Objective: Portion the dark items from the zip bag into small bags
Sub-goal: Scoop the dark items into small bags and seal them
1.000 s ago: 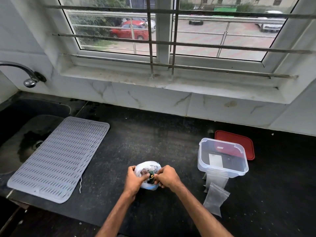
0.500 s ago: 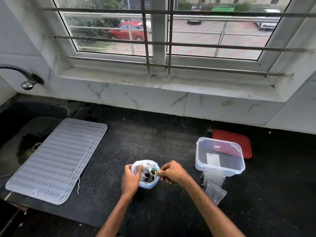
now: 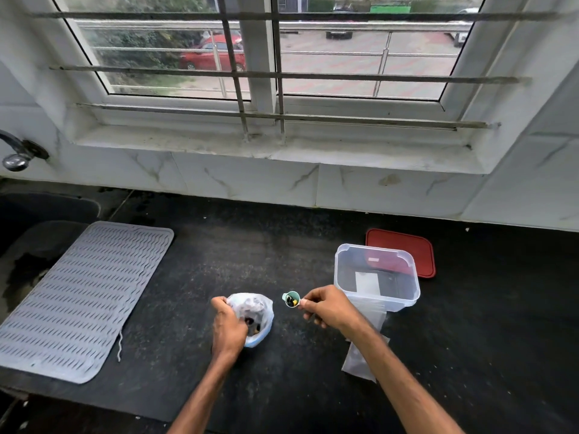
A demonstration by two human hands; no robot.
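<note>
The zip bag (image 3: 255, 311) stands open on the black counter, with dark items showing inside it. My left hand (image 3: 228, 328) grips the bag's left rim. To the right of the bag, my right hand (image 3: 329, 306) pinches the handle of a small green scoop (image 3: 292, 299) that carries a few dark items. The scoop hangs above the counter between the bag and a clear box. Small clear bags (image 3: 363, 358) lie flat under my right forearm, partly hidden by it.
A clear plastic box (image 3: 377, 278) stands open right of my right hand, with its red lid (image 3: 404, 249) behind it. A grey ribbed mat (image 3: 84, 296) covers the left counter beside a dark sink (image 3: 28, 242) and tap (image 3: 15, 156). A tiled wall and window ledge run behind.
My right hand lifted the scoop out of the zip bag and moved it right, toward the clear box. My left hand kept its hold on the bag.
</note>
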